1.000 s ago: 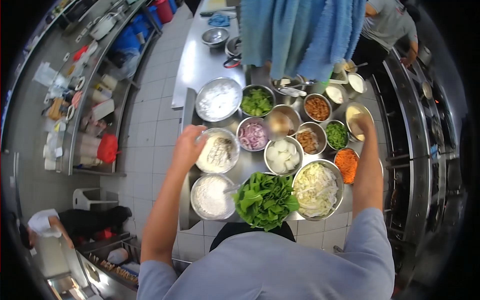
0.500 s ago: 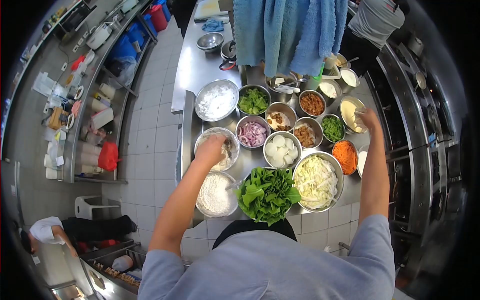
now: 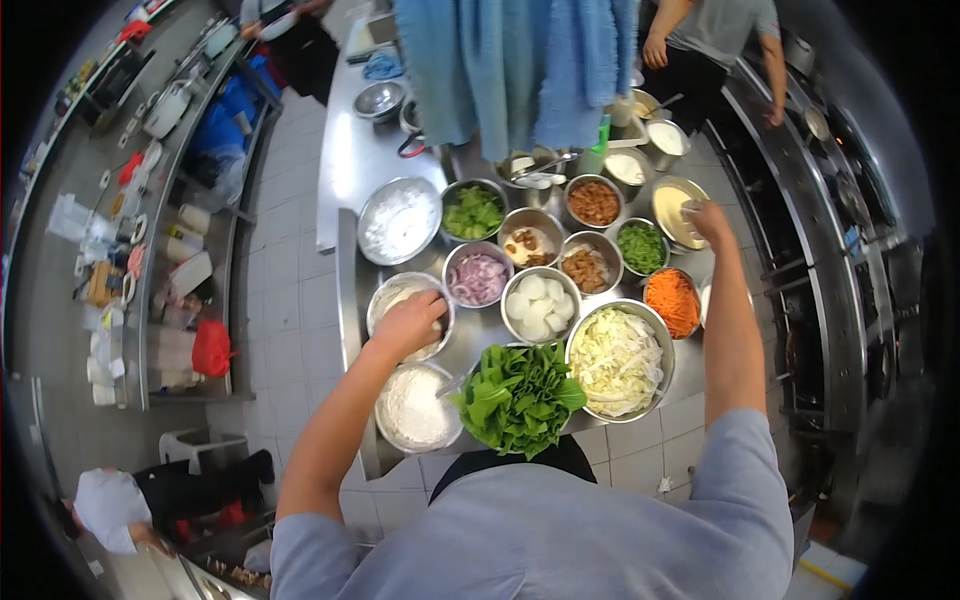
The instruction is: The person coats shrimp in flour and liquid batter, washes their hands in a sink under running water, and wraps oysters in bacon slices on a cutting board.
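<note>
My left hand (image 3: 411, 323) reaches over a bowl of white powder (image 3: 392, 292), its curled fingers down at the right side. What those fingers hold, if anything, is hidden. My right hand (image 3: 707, 222) is at the near right part of a metal container of pale yellow batter (image 3: 675, 205), fingers bent together and pointing down into it. Whatever they pinch is too small to make out. Just below my left hand is a bowl of flour (image 3: 418, 407); beyond it stands a wider bowl of white powder (image 3: 400, 220). Shredded carrot (image 3: 672, 303) lies in a container near my right forearm.
Between my hands stand containers of sliced red onion (image 3: 477, 275), white slices (image 3: 541, 306), chopped greens (image 3: 642, 247) and shredded cabbage (image 3: 618, 362). Leafy greens (image 3: 520, 398) sit at the front edge. Blue towels (image 3: 515, 70) hang ahead. Co-workers (image 3: 715, 35) stand nearby.
The view has shifted, so the containers sit further left. My left hand has moved toward the right side of its bowl. A person holding a bowl has appeared at the top left.
</note>
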`<state>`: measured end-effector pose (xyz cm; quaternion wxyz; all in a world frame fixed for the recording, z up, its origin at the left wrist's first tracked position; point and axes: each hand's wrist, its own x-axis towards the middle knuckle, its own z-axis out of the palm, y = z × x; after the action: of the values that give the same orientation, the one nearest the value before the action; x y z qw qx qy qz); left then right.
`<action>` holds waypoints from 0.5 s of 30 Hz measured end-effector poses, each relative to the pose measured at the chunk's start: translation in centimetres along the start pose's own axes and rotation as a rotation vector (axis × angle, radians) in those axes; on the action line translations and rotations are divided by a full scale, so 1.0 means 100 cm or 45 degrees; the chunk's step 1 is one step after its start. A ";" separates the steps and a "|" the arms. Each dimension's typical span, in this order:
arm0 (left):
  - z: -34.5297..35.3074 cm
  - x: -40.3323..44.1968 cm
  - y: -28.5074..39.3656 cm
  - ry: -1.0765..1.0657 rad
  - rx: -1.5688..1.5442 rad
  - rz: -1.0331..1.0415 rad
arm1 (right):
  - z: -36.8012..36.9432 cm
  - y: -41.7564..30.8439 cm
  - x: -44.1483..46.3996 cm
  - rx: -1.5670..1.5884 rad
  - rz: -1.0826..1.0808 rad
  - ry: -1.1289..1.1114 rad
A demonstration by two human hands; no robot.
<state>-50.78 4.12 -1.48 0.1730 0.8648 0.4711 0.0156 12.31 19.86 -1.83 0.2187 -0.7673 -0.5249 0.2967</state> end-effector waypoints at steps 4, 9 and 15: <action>0.011 0.005 -0.010 0.008 0.000 0.206 | 0.005 0.042 0.032 -0.447 -0.264 0.091; -0.007 0.006 0.008 0.024 0.078 0.227 | 0.009 0.038 0.027 -0.256 -0.064 0.145; 0.012 0.007 0.011 0.142 0.171 0.135 | 0.033 0.016 0.008 -0.660 0.107 0.093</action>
<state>-49.21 3.80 -2.35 0.0871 0.8961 0.4334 0.0411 11.34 20.13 -5.45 0.0210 -0.8289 -0.5429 0.1332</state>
